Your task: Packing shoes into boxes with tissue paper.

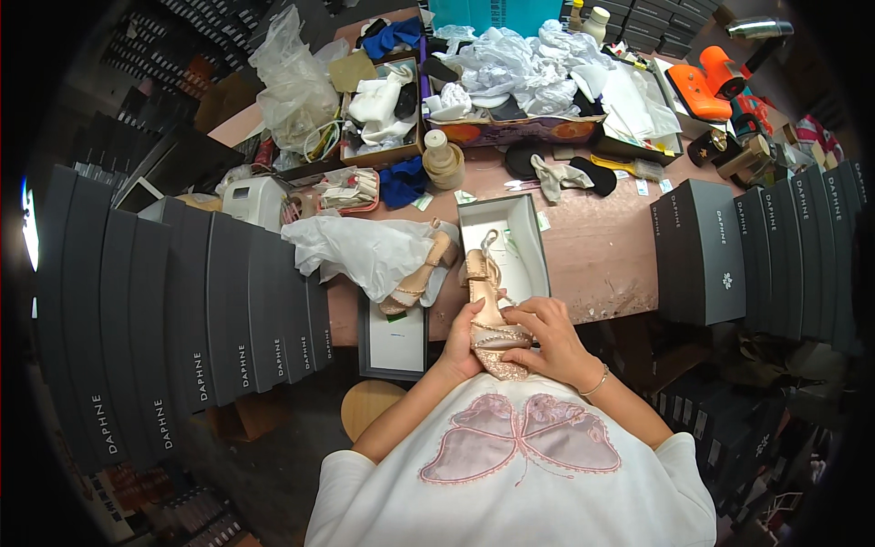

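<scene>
A rose-gold, glittery sandal (497, 338) with a sparkling strap is held close to my body, its toe towards me. My left hand (462, 345) grips its left side, thumb along the edge. On the other side, my right hand (553, 345) has its bent fingers and thumb on the straps near the toe. Behind the sandal stands an open shoe box (540, 239), grey outside and white inside. To the left lies a matching sandal (421, 273), partly covered by crumpled white tissue paper (360, 251). Under it sits a grey-edged tray-like box part (392, 351), white inside.
Dark grey shoe boxes (182, 301) line the left side, with more (702, 251) on the right. Along the back stand a carton (510, 133) heaped with tissue, a cream bottle (441, 162) and a yellow-handled brush (629, 167). An orange tape dispenser (706, 84) is at far right.
</scene>
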A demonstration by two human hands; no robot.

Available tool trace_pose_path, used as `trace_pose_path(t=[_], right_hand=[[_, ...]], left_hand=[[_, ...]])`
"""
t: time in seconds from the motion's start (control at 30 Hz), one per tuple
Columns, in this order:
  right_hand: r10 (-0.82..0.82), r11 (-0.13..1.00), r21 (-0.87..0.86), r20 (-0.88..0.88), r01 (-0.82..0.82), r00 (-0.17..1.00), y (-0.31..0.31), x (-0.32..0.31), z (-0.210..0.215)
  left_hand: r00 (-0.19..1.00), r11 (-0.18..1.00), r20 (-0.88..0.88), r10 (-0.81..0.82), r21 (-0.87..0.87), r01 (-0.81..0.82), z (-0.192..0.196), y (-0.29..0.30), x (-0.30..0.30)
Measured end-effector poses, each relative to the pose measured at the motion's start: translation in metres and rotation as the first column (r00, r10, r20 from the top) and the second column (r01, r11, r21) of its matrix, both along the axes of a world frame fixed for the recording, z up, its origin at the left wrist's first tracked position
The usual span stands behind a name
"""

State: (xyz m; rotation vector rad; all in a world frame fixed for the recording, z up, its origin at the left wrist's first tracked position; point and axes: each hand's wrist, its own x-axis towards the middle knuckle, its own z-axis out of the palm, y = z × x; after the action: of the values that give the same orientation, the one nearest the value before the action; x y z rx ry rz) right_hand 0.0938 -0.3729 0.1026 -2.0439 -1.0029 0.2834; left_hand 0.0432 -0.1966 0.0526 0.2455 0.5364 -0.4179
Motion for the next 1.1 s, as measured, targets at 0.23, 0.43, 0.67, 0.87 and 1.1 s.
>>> trace_pose_path(t=[0.23,0.43,0.67,0.87,1.1], right_hand=[[0.006,1.000,-0.027,0.013,-0.006,1.000,-0.014,-0.008,-0.006],[-0.008,0.992,0.122,-0.215,0.035,0.976,-0.014,-0.013,-0.024],[-0.208,0.973,-0.101,0.021,0.209,0.978,-0.016,-0.024,-0.001],[-0.251,0.965,-0.065,0.051,0.254,0.967,-0.006,-0.028,-0.013],[-0.182,0.981,-0.092,-0.099,0.173,0.978,-0.005,-0.021,-0.010]], left_hand=[[0.999,0.999,0.011,-0.033,0.012,0.033,-0.017,0.000,-0.003],[0.999,0.998,0.022,-0.049,0.049,0.047,-0.009,-0.002,-0.001],[0.999,0.994,0.035,-0.001,0.105,-0.003,-0.012,0.001,0.000],[1.000,0.994,0.022,0.005,0.110,-0.007,-0.013,-0.001,0.000],[0.999,0.998,0.028,-0.031,0.047,0.030,-0.013,-0.001,-0.001]])
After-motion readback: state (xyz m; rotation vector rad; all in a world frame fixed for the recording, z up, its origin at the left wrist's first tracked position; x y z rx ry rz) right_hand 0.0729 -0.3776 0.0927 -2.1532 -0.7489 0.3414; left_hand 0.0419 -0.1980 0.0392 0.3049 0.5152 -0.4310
